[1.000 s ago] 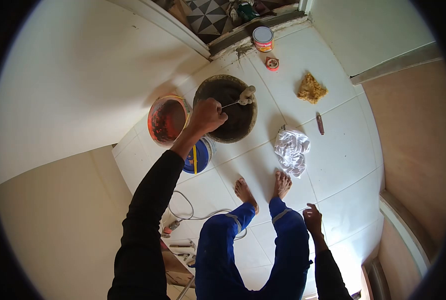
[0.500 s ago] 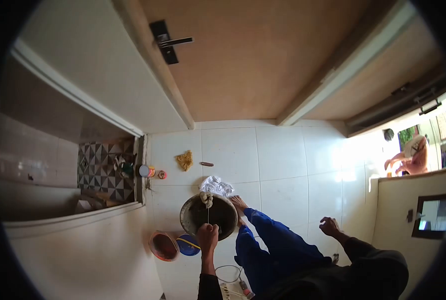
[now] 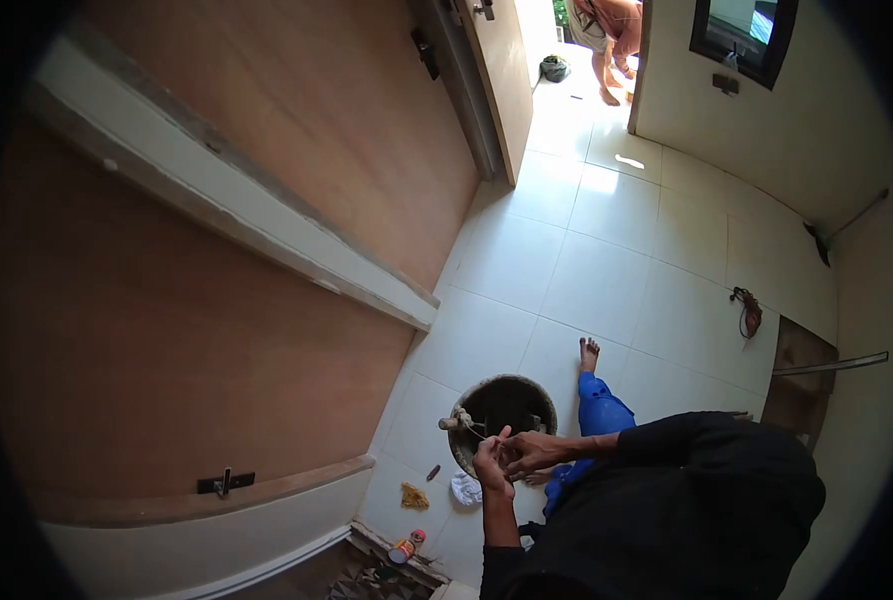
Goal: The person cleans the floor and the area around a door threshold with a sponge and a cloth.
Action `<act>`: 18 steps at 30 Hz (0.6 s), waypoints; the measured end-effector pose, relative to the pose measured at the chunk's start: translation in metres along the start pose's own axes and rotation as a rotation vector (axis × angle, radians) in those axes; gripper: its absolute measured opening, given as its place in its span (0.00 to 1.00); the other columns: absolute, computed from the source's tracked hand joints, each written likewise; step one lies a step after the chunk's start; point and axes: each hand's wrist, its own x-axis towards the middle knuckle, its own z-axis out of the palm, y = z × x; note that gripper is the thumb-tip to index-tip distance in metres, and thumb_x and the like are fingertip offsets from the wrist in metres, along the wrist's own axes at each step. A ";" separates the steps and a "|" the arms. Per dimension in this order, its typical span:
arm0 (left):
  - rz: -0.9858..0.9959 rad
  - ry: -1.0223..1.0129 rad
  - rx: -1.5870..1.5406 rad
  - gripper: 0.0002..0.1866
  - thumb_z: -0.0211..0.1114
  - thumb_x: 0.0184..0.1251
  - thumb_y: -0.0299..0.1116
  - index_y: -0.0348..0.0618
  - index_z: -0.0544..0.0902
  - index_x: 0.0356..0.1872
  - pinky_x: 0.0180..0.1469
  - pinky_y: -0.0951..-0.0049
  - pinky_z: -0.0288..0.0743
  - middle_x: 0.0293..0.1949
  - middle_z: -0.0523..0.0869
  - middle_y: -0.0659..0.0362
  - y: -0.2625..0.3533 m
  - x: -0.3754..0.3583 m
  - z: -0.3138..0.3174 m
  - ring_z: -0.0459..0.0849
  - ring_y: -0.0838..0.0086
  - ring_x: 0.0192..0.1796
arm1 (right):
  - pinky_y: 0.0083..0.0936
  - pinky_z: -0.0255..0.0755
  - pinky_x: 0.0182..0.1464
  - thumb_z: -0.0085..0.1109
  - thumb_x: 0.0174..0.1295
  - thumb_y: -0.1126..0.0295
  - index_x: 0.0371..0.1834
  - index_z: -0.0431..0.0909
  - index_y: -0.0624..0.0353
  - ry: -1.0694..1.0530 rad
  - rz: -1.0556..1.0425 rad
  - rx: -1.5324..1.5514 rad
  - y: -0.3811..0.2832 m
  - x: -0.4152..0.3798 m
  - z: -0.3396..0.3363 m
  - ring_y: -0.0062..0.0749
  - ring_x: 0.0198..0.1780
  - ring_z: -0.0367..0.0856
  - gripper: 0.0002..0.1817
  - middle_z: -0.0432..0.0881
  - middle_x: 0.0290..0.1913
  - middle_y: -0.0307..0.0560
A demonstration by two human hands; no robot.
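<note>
A dark, cement-stained bucket [image 3: 543, 397] is in front of my legs, its inside in shadow. A thin handle wire [image 3: 471, 427] runs from a knotted, wrapped piece [image 3: 454, 423] at the bucket's left rim toward my hands. My left hand [image 3: 491, 468] is closed on this wire over the near rim. Right against it, my right hand [image 3: 536, 452] has its fingers bent in at the left palm; what they grip is hidden. A white cloth [image 3: 465, 490] lies on the floor by the bucket, partly behind my left hand.
Yellow crumpled material [image 3: 414, 496], a small brown object [image 3: 433, 472] and a tin [image 3: 400, 551] lie left of my hands. Wooden doors [image 3: 226, 400] line the left side. Another person [image 3: 611, 40] is at the far doorway. A coiled cord [image 3: 749, 312] lies on the tiles at right.
My view has swung right toward the bright doorway. My right hand, apart from the bucket before, has come across to my left hand at the handle wire.
</note>
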 end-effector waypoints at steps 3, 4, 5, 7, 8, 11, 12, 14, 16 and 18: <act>0.031 -0.225 0.362 0.26 0.52 0.84 0.52 0.38 0.86 0.57 0.63 0.69 0.77 0.59 0.92 0.49 0.028 0.050 0.101 0.89 0.68 0.57 | 0.42 0.79 0.46 0.68 0.57 0.47 0.47 0.82 0.68 0.231 0.090 0.096 -0.019 -0.032 -0.104 0.47 0.38 0.87 0.30 0.88 0.37 0.56; -0.002 -0.199 0.524 0.29 0.50 0.85 0.55 0.38 0.87 0.59 0.62 0.68 0.76 0.57 0.93 0.50 0.043 0.076 0.127 0.90 0.68 0.56 | 0.41 0.79 0.46 0.69 0.57 0.48 0.43 0.82 0.67 0.381 -0.056 0.256 -0.035 -0.049 -0.138 0.46 0.38 0.87 0.28 0.87 0.36 0.57; -0.045 -0.162 0.686 0.32 0.48 0.86 0.58 0.38 0.87 0.60 0.62 0.67 0.76 0.56 0.93 0.52 0.059 0.099 0.145 0.90 0.68 0.56 | 0.41 0.80 0.45 0.71 0.56 0.49 0.40 0.80 0.65 0.317 0.147 0.067 0.004 -0.039 -0.168 0.45 0.38 0.87 0.27 0.87 0.35 0.57; 0.047 0.019 0.730 0.37 0.46 0.84 0.66 0.40 0.86 0.61 0.67 0.50 0.71 0.58 0.92 0.52 0.090 0.156 0.148 0.89 0.63 0.60 | 0.42 0.80 0.44 0.73 0.54 0.49 0.38 0.79 0.63 0.403 0.288 0.163 0.000 -0.044 -0.232 0.44 0.38 0.87 0.26 0.86 0.34 0.57; 0.067 0.171 0.768 0.37 0.48 0.83 0.66 0.39 0.86 0.61 0.65 0.51 0.73 0.57 0.93 0.52 0.092 0.177 0.141 0.90 0.61 0.59 | 0.43 0.80 0.42 0.73 0.54 0.49 0.36 0.78 0.62 0.472 0.304 0.210 0.008 -0.055 -0.255 0.44 0.38 0.87 0.25 0.85 0.33 0.56; 0.001 0.487 0.947 0.30 0.58 0.77 0.54 0.36 0.86 0.61 0.53 0.51 0.81 0.56 0.93 0.50 0.076 0.226 0.076 0.93 0.58 0.51 | 0.40 0.79 0.44 0.73 0.57 0.50 0.39 0.77 0.61 0.600 0.323 0.196 0.017 -0.072 -0.331 0.44 0.38 0.87 0.24 0.85 0.33 0.54; -0.094 0.566 0.945 0.28 0.58 0.76 0.52 0.37 0.87 0.59 0.54 0.50 0.82 0.56 0.93 0.50 0.068 0.216 0.070 0.93 0.56 0.51 | 0.40 0.79 0.44 0.73 0.57 0.51 0.40 0.77 0.61 0.647 0.346 0.253 0.019 -0.080 -0.358 0.44 0.38 0.87 0.24 0.85 0.34 0.54; -0.246 0.761 0.877 0.21 0.65 0.70 0.43 0.33 0.90 0.49 0.38 0.62 0.84 0.41 0.93 0.51 0.040 0.188 0.068 0.91 0.62 0.37 | 0.38 0.80 0.44 0.73 0.58 0.52 0.44 0.77 0.61 0.746 0.399 0.289 0.011 -0.099 -0.419 0.43 0.38 0.86 0.24 0.85 0.35 0.54; -0.260 0.738 0.884 0.20 0.65 0.70 0.42 0.33 0.90 0.49 0.38 0.62 0.84 0.41 0.93 0.51 0.040 0.218 0.108 0.91 0.62 0.37 | 0.37 0.80 0.43 0.73 0.59 0.54 0.45 0.78 0.62 0.891 0.463 0.336 0.019 -0.111 -0.474 0.40 0.37 0.86 0.23 0.85 0.33 0.52; -0.292 0.694 0.882 0.19 0.66 0.70 0.41 0.33 0.89 0.50 0.37 0.62 0.84 0.42 0.92 0.51 0.033 0.252 0.148 0.92 0.62 0.37 | 0.36 0.80 0.42 0.74 0.59 0.56 0.41 0.79 0.62 1.037 0.530 0.337 0.026 -0.128 -0.539 0.37 0.35 0.85 0.21 0.84 0.32 0.49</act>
